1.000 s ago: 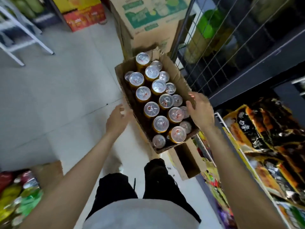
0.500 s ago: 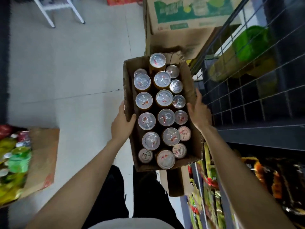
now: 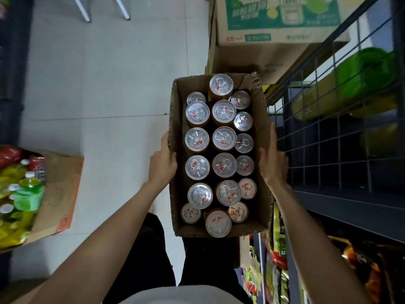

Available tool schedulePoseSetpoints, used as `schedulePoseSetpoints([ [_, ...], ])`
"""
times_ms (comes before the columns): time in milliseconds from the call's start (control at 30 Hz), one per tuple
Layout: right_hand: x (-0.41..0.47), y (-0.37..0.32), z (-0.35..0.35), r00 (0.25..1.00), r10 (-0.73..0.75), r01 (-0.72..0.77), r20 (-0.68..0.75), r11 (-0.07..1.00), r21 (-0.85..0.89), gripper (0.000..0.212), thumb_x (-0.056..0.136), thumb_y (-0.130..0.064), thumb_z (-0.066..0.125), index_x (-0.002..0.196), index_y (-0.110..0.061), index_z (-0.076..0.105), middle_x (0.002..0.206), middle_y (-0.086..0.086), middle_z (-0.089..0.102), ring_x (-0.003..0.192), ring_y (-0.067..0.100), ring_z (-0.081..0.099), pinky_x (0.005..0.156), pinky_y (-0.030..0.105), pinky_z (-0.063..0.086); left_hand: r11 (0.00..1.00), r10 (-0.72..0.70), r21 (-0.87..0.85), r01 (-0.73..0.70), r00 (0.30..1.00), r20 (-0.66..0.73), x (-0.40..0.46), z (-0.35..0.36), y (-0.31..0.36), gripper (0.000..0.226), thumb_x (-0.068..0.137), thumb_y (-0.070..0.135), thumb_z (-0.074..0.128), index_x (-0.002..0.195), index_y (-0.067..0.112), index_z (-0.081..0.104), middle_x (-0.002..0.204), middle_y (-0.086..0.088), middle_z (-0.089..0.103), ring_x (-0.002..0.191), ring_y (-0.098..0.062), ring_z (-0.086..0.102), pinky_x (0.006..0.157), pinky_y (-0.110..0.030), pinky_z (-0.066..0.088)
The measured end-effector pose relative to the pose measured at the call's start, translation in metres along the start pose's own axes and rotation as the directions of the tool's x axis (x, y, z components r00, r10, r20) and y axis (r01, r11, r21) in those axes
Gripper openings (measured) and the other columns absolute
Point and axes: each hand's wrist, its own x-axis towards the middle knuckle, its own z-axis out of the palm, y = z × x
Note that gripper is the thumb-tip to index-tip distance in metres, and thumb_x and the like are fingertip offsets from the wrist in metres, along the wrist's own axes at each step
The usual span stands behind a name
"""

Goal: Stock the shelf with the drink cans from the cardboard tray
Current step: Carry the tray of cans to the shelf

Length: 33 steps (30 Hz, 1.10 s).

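A brown cardboard tray (image 3: 175, 119) is held up in front of me, its long axis pointing away. It is packed with several upright orange drink cans (image 3: 224, 138) with silver pull-tab lids, in three rows. My left hand (image 3: 162, 163) grips the tray's left wall, thumb hooked over the rim. Against the right wall my right hand (image 3: 272, 163) is pressed, fingers along the outside. The dark shelf (image 3: 341, 200) with a wire grid back stands just right of the tray.
Stacked cardboard cartons (image 3: 278, 20) with green print stand ahead. An open box of bottled drinks (image 3: 26, 194) sits on the tiled floor at left. Snack bags (image 3: 372, 266) fill the lower right shelf. White stool legs (image 3: 103, 7) are far ahead.
Both hands have taken hold of the tray's sides and lifted it closer to me. The tray has straightened from a slant to point straight ahead.
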Motion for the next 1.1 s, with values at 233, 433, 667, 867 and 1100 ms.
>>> schedulePoseSetpoints([
  [233, -0.003, -0.003, -0.004, 1.0, -0.011, 0.012, -0.01, 0.999, 0.041, 0.075, 0.094, -0.008, 0.052, 0.15, -0.026, 0.005, 0.062, 0.005, 0.053, 0.048, 0.02, 0.05, 0.051, 0.029, 0.043, 0.999, 0.022, -0.023, -0.022, 1.0, 0.017, 0.0, -0.006, 0.002, 0.061, 0.089, 0.001, 0.047, 0.143, 0.016, 0.022, 0.088, -0.02, 0.067, 0.078, -0.044, 0.058, 0.069, -0.038, 0.04],
  [433, -0.016, -0.004, -0.003, 1.0, 0.013, -0.012, -0.008, 0.998, 0.059, 0.078, 0.093, -0.008, 0.053, 0.15, -0.03, 0.003, 0.05, -0.002, 0.047, 0.042, 0.014, 0.047, 0.05, 0.033, 0.049, 0.995, 0.097, -0.012, -0.097, 0.995, 0.034, -0.004, -0.022, -0.001, 0.063, 0.087, -0.001, 0.048, 0.143, 0.014, 0.023, 0.089, -0.02, 0.067, 0.081, -0.046, 0.057, 0.066, -0.034, 0.034],
  [667, -0.049, -0.032, 0.002, 1.0, 0.017, -0.017, -0.001, 0.999, 0.047, 0.077, 0.093, -0.009, 0.053, 0.15, -0.031, 0.007, 0.093, 0.024, 0.07, 0.073, 0.035, 0.066, 0.071, 0.039, 0.05, 0.994, 0.108, 0.013, -0.109, 0.991, 0.078, -0.016, -0.057, -0.019, 0.063, 0.087, 0.001, 0.048, 0.143, 0.014, 0.023, 0.087, -0.019, 0.068, 0.082, -0.044, 0.057, 0.065, -0.032, 0.033],
  [867, -0.074, -0.084, 0.014, 1.0, -0.013, 0.013, 0.007, 0.999, 0.034, 0.077, 0.093, -0.01, 0.053, 0.15, -0.033, 0.006, 0.094, 0.024, 0.069, 0.075, 0.033, 0.064, 0.073, 0.037, 0.049, 0.999, 0.035, -0.003, -0.035, 0.996, 0.085, -0.013, -0.111, -0.055, 0.062, 0.088, 0.004, 0.051, 0.14, 0.021, 0.024, 0.085, -0.015, 0.066, 0.081, -0.039, 0.059, 0.067, -0.032, 0.037],
  [1100, -0.082, -0.179, 0.06, 0.997, -0.058, 0.06, -0.048, 0.998, 0.032, 0.075, 0.09, -0.007, 0.054, 0.149, -0.03, 0.015, 0.111, 0.024, 0.066, 0.095, 0.046, 0.061, 0.076, 0.044, 0.047, 0.998, 0.054, 0.013, -0.056, 0.99, 0.127, 0.032, -0.198, -0.119, 0.063, 0.088, 0.006, 0.052, 0.141, 0.024, 0.023, 0.067, -0.01, 0.058, 0.058, -0.015, 0.045, 0.059, -0.029, 0.029],
])
